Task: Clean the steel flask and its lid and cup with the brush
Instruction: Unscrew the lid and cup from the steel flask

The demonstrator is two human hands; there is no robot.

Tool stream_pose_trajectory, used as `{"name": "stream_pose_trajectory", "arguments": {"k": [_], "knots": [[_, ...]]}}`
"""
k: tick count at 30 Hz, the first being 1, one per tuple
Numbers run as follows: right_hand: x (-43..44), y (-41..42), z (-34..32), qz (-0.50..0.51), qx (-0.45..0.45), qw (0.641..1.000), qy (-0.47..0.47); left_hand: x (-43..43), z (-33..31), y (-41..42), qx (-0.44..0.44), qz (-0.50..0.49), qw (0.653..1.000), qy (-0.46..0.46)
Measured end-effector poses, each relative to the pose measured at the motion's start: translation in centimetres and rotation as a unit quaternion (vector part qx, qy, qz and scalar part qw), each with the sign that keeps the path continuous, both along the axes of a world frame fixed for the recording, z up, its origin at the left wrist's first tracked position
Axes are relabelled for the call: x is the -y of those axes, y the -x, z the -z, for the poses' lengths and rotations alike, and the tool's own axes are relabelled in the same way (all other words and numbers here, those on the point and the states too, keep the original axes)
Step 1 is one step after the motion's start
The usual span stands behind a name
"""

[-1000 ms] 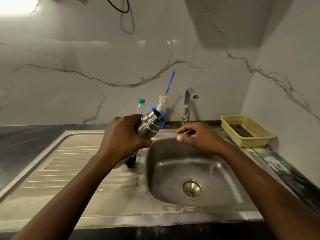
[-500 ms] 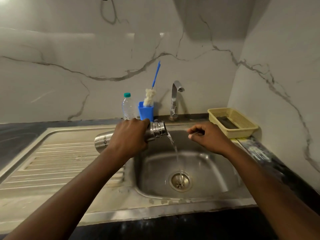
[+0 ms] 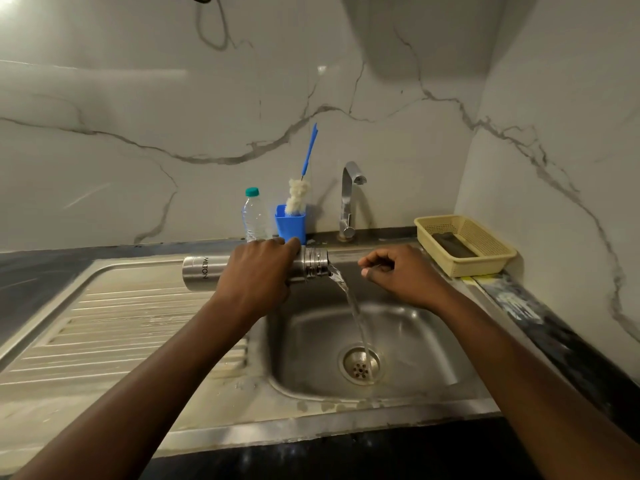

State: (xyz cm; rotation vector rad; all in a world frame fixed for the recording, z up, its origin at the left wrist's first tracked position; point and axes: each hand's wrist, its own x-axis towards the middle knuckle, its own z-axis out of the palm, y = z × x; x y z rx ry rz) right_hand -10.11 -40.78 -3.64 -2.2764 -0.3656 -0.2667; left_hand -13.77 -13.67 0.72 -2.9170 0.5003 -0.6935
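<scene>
View: head camera, looking down over the sink (image 3: 311,344).
Left hand (image 3: 256,268): is gripping the steel flask (image 3: 199,271) around its upper body, fingers wrapped over the top.
Steel flask: is being held almost level in the air, its base over the drainboard (image 3: 121,323) and its open threaded mouth reaching out over the basin.
Water (image 3: 353,306): is running from the mouth in a thin stream and landing on the drain (image 3: 361,366).
Right hand (image 3: 401,275): is hovering over the basin just right of the mouth, apart from it, fingers curled inward; whether it is pinching anything cannot be told.
Brush (image 3: 298,199): is standing head-down in the blue holder (image 3: 291,225) on the table (image 3: 34,268) behind the flask, its blue handle pointing up along the wall.
Plastic bottle (image 3: 254,216): is standing upright just left of the holder.
Tap (image 3: 349,199): is standing behind the basin.
Yellow basket (image 3: 464,265): is sitting at the right of the sink, carrying a dark flat item (image 3: 453,244).
</scene>
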Motion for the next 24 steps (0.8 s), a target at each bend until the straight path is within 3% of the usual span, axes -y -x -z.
{"name": "stream_pose_trajectory", "arguments": {"k": [24], "knots": [[-0.31,-0.23,0.08,-0.011,0.004,1.000,-0.002,-0.51,0.34,-0.99,0.043,0.023,0.998,-0.032]]}}
